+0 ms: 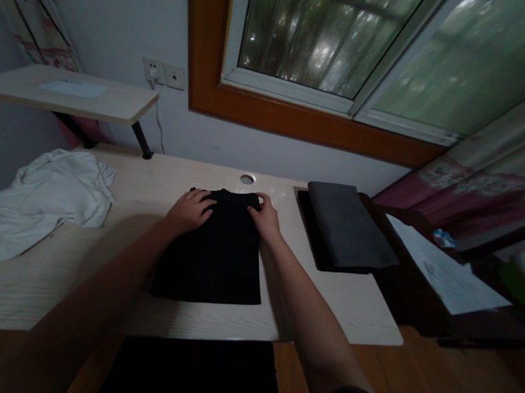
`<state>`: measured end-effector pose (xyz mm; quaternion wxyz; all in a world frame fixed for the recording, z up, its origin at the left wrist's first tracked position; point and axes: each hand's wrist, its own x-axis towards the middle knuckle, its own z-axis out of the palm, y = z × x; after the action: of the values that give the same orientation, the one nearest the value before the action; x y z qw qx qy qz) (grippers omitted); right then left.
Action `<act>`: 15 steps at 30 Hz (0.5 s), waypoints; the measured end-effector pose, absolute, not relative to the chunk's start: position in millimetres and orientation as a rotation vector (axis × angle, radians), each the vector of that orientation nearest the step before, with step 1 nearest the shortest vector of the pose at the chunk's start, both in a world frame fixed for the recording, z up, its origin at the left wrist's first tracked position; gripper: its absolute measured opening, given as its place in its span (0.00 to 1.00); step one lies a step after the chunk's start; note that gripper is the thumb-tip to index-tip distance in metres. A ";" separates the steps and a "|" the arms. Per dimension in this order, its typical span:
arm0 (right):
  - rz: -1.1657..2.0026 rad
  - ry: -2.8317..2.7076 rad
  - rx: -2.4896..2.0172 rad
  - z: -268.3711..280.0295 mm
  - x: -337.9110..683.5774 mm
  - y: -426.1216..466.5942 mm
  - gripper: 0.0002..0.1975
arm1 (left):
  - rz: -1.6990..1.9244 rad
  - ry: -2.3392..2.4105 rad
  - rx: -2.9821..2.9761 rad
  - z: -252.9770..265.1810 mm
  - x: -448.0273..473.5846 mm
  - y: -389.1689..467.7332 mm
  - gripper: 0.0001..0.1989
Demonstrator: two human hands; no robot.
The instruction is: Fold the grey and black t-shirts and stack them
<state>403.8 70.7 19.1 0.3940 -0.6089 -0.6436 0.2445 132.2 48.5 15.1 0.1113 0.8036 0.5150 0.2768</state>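
Observation:
A black shirt, folded into a neat panel, lies flat on the pale wooden desk in front of me. Its neckline edge points toward the window. My left hand rests on the shirt's far left corner, fingers apart and lying on the cloth. At the far right corner, my right hand pinches the edge, thumb on top and fingers around the side. The underside of the shirt is hidden.
A crumpled white cloth lies on the left, below a raised shelf. Dark grey folded items lie at the right. Beyond them a dark surface holds white paper. A round cable hole is at the back.

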 end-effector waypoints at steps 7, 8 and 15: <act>0.967 -1.626 -1.445 19.8 417.1 48.4 0.31 | 0.672 1.349 2.378 29.0 99.8 40.5 0.12; 1.017 -1.613 -1.415 19.8 419.1 43.9 0.32 | 0.693 1.353 2.358 28.9 93.6 40.0 0.11; 0.942 -1.455 -1.344 21.6 418.7 23.7 0.29 | 1.011 1.661 1.773 16.0 72.8 40.6 0.35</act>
<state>418.7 23.7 21.6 0.4565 -0.5454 -0.5900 0.3821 72.8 40.6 16.0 0.2519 0.6520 0.6109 0.3718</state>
